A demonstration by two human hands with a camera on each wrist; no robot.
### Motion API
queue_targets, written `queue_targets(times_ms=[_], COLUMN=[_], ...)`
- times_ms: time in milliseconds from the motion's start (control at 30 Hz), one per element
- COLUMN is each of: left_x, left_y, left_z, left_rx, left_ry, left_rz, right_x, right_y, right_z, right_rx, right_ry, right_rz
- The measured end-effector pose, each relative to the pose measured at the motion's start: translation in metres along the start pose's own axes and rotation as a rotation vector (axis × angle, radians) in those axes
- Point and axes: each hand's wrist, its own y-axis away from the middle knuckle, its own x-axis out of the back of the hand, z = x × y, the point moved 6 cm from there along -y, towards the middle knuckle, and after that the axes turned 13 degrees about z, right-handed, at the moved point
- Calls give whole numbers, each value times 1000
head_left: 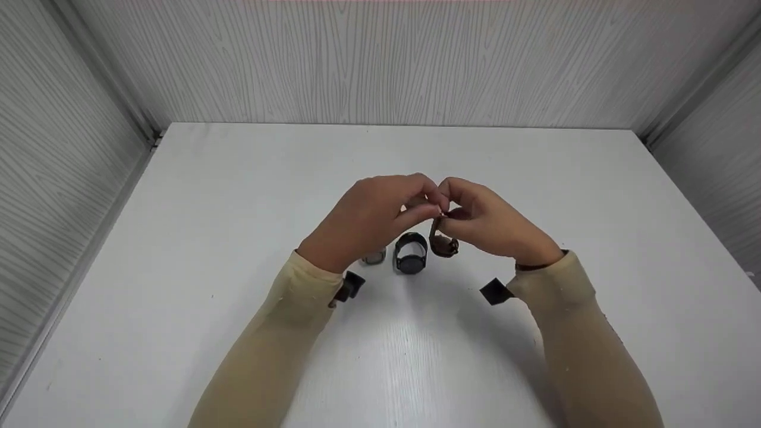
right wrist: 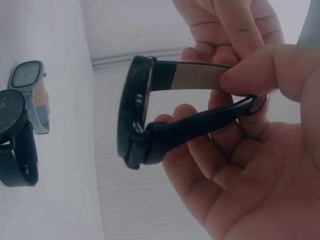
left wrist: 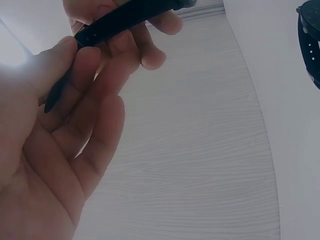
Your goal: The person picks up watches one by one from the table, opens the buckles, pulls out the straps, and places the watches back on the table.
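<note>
Both hands meet over a watch with a dark brown strap [head_left: 443, 245], seen side-on in the right wrist view as a dark case [right wrist: 134, 110] with its two strap halves looped together. The left hand [head_left: 380, 211] pinches the strap's end between thumb and finger; in the left wrist view a dark strap tip [left wrist: 57, 92] pokes out below its thumb. The right hand [head_left: 490, 223] grips the strap close beside, thumb on one half, fingers behind the other. The watch hangs below the fingertips. Fingers partly hide the buckle area.
A black watch [head_left: 410, 255] stands on the white table [head_left: 386, 356], left of the held one. A square-faced silver watch [right wrist: 27, 75] is beside it, partly behind the left hand in the head view. Pale wood-grain panels [head_left: 368, 59] border the table.
</note>
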Motion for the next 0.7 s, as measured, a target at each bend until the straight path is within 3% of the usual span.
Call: queue_targets(times_ms=[200,467,600,700], left_x=[3,7,9,10], left_y=[-1,-1,-1,-1], left_z=[-2,5,7,9], left_rx=[24,-161,-191,-207], left_ry=[-11,-76,-80,-52], left_rz=[41,176,177,189], right_x=[-1,0,-4,-4], right_y=[0,-3,-3,-2], right_z=[0,-8,-7,-7], right_rx=[9,191,166,141], right_ry=[-110,85,44,-47], right_rz=[-4,146,108,76])
